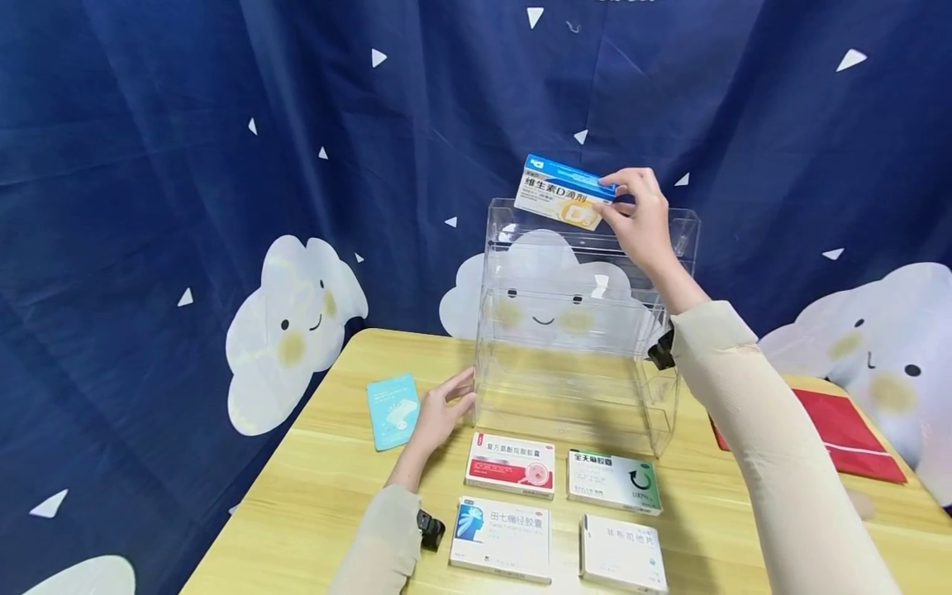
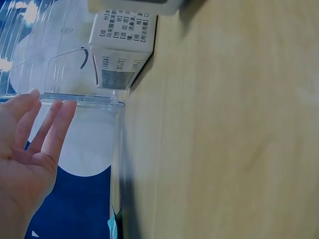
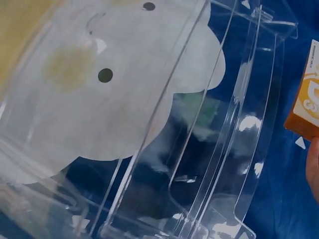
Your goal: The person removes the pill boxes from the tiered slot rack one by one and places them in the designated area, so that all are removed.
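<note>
My right hand [image 1: 641, 216] pinches a blue and white medicine box [image 1: 558, 198] with an orange patch by its right end, up at the top of a clear tiered display rack [image 1: 565, 330]. In the right wrist view the box's orange end [image 3: 305, 107] shows beside the rack's upper tier, with only a fingertip of the hand in sight. Down at the rack's lower left side, my left hand [image 1: 440, 413] has its fingers extended against the clear side panel. The left wrist view shows those straight fingers [image 2: 61, 127] at the panel's edge.
In front of the rack lie a red and white box [image 1: 511, 464], a green and white box [image 1: 613, 481], a box with a blue head picture [image 1: 500, 539] and a white box [image 1: 623, 554]. A turquoise packet [image 1: 394, 411] is at left, a red cloth item [image 1: 848, 434] at right.
</note>
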Motion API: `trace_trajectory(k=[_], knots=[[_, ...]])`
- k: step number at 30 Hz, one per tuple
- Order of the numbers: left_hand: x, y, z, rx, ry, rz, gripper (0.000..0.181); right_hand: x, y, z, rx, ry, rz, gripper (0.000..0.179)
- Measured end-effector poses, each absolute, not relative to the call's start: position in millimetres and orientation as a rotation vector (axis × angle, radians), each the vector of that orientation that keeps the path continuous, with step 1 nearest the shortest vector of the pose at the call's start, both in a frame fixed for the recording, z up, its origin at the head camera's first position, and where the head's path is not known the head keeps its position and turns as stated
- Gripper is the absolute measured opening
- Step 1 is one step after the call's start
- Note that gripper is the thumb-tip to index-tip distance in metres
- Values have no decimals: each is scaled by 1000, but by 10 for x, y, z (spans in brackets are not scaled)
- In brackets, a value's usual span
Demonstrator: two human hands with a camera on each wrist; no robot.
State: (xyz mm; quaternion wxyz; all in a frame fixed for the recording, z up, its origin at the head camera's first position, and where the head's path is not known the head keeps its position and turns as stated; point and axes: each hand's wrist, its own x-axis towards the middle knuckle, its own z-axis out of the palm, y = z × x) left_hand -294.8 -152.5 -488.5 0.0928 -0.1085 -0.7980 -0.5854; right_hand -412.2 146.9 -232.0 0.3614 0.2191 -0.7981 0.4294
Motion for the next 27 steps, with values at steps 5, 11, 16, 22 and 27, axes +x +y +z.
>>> trace_trajectory(k=[5,11,16,22,27], knots=[[-2972,-1536,-4882,-335,-2364,-1732,50,-3926,1538,-2418,613,-2045,1131,30],[-2982,-1557,-4886,-364,-2362,-1734,49,-3624,1587,-2623,767,-2007,1188,29],[-2981,-1574,-4881,-365,-2354,-1720,49,-3316,1614,-2848,870,-1985,1253,30],[-2983,-1559,-4862,-352,-2339,-1759,49,-2861,1677,-3163,969,-1980,1314,34],[-2951,-1548,-4806,-331,-2361,-1794,50,-2492,1708,-3450,1033,-2007,1353,39]])
